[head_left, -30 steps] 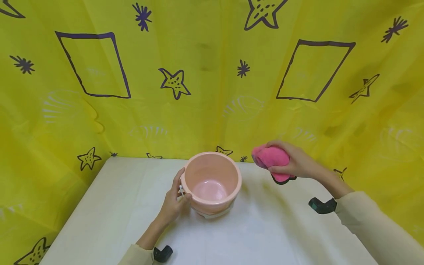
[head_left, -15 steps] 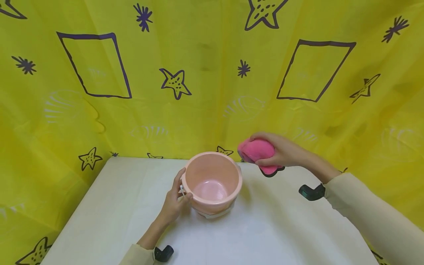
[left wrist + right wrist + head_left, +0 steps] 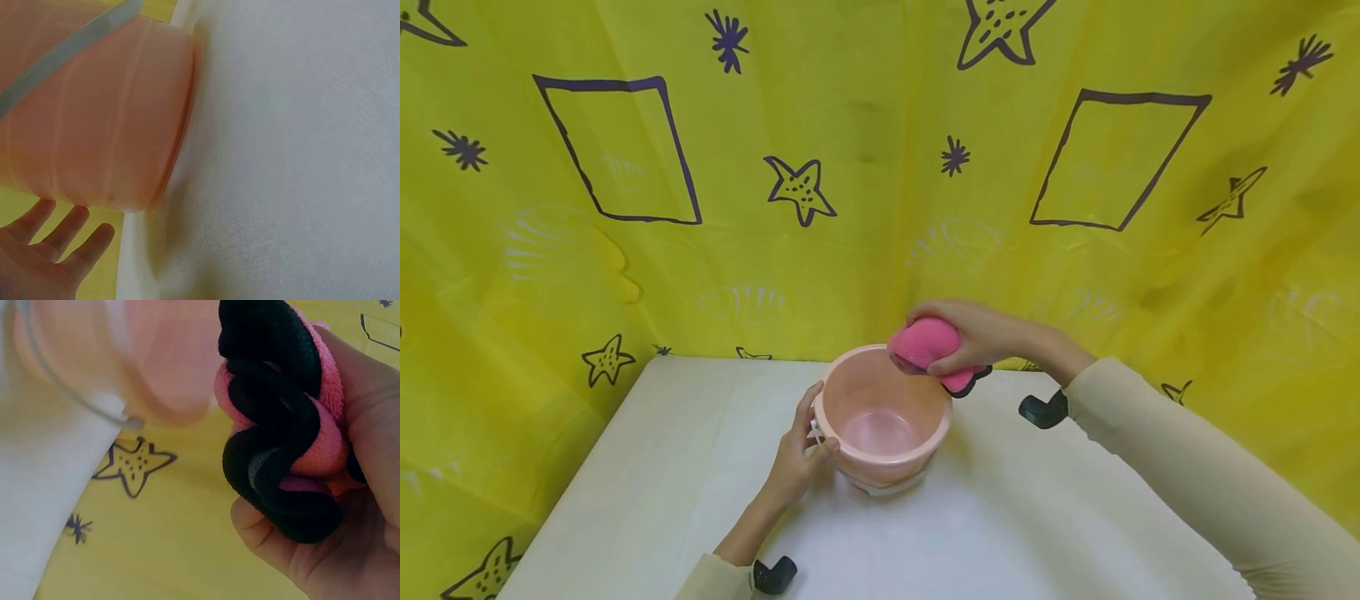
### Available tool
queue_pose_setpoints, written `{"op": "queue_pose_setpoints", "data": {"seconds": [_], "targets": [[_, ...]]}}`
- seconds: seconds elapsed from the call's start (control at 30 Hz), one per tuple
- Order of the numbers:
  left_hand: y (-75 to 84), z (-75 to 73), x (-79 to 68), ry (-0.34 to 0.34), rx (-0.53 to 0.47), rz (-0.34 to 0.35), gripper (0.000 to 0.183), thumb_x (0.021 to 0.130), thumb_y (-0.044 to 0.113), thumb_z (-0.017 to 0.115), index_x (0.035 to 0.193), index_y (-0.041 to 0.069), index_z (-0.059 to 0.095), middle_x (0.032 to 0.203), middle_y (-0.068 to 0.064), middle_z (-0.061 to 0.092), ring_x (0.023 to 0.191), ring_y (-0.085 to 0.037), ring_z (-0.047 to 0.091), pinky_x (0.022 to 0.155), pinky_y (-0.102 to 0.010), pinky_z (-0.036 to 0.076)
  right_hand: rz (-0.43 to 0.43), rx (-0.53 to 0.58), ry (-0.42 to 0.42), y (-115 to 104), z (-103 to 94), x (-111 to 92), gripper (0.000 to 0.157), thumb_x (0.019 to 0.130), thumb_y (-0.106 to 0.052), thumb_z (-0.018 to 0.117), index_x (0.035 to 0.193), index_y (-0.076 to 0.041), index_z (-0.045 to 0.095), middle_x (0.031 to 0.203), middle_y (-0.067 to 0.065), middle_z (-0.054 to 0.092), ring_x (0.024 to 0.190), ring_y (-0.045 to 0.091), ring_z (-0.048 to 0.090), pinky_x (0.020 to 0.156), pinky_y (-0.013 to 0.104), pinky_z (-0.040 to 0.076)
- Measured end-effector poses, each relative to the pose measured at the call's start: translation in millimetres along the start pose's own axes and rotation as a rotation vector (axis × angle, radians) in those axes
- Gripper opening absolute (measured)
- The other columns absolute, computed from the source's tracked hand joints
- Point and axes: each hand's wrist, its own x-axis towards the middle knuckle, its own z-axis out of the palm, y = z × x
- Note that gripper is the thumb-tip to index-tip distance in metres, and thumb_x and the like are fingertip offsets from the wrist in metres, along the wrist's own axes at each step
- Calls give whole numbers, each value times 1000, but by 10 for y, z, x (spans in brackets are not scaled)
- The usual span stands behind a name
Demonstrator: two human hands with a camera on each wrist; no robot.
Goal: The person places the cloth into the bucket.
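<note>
A pale pink bucket (image 3: 886,467) stands upright on the white table, its mouth towards me and its inside visible. My left hand (image 3: 792,467) holds the bucket's left side, thumb and forefinger at the rim; in the left wrist view three spread fingers (image 3: 65,234) lie against the wall. A bunched pink towel (image 3: 928,342) with black edging is in my right hand (image 3: 973,333), which grips it above the bucket's far right rim. In the right wrist view the folded black edge of the towel (image 3: 275,437) faces the camera, with fingers and thumb around the bundle.
A pale handle (image 3: 69,50) hangs across the bucket's outer wall. The white tabletop (image 3: 625,500) ends at a yellow curtain (image 3: 865,250) with star drawings, which rises behind and on both sides.
My right hand has moved left with the towel, from right of the bucket to over its far right rim. The left hand and the bucket have stayed in place.
</note>
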Motion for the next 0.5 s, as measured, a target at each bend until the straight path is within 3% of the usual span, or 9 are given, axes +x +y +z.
{"op": "queue_pose_setpoints", "data": {"seconds": [0.27, 0.5], "targets": [[-3, -1, 0, -3, 10, 1, 81, 98, 57, 60, 164, 31, 19, 162, -15, 39, 133, -42, 53, 90, -45, 57, -44, 13, -78, -65, 155, 295, 56, 82, -23, 86, 130, -21, 57, 119, 2, 64, 104, 22, 61, 81, 35, 57], [9, -1, 4, 1, 7, 1, 81, 98, 58, 58, 164, 32, 20, 161, -16, 40, 133, -40, 54, 89, -42, 57, -34, 12, -171, -123, 329, 460, 52, 84, -21, 85, 127, -22, 57, 117, 2, 65, 102, 21, 62, 80, 32, 57]]}}
